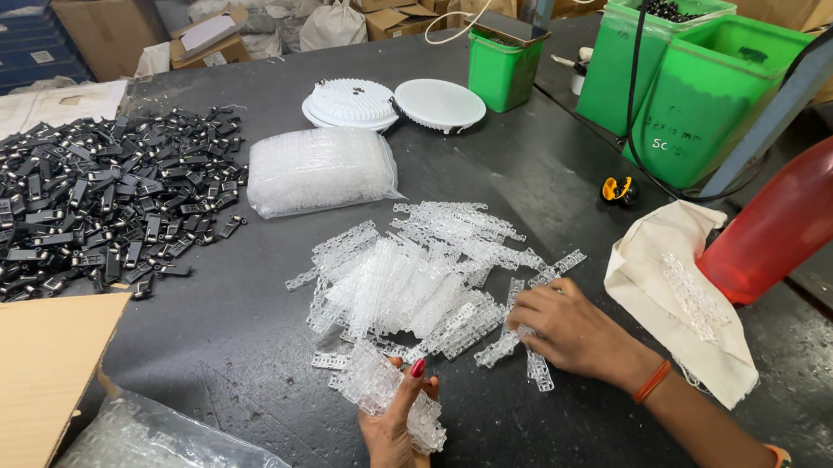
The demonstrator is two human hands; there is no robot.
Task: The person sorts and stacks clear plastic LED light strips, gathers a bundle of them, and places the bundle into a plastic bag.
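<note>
Two hands work over my dark table (pixel 248 379), both low in view. My left hand (pixel 395 447), at about six o'clock, is closed around a small stack of clear plastic strips (pixel 390 392), thumb pressed against its near side. My right hand (pixel 571 331), at about four o'clock from the middle of the table, lies palm down with fingers curled onto the near edge of the loose heap of clear strips (pixel 420 274); the fingertips touch a strip, but I cannot tell whether they actually pinch it. That heap spreads across the table's centre. At twelve o'clock from it sits a sealed clear bag of strips (pixel 320 169), with two white round discs (pixel 395 105) just beyond. At ten o'clock lies a wide pile of small black parts (pixel 82 203). At two o'clock stand green bins (pixel 694 79); at three o'clock a red bottle (pixel 805 200) lies tilted, touching a cream cloth (pixel 673 292). A cardboard flap (pixel 9 400) covers eight o'clock.
</note>
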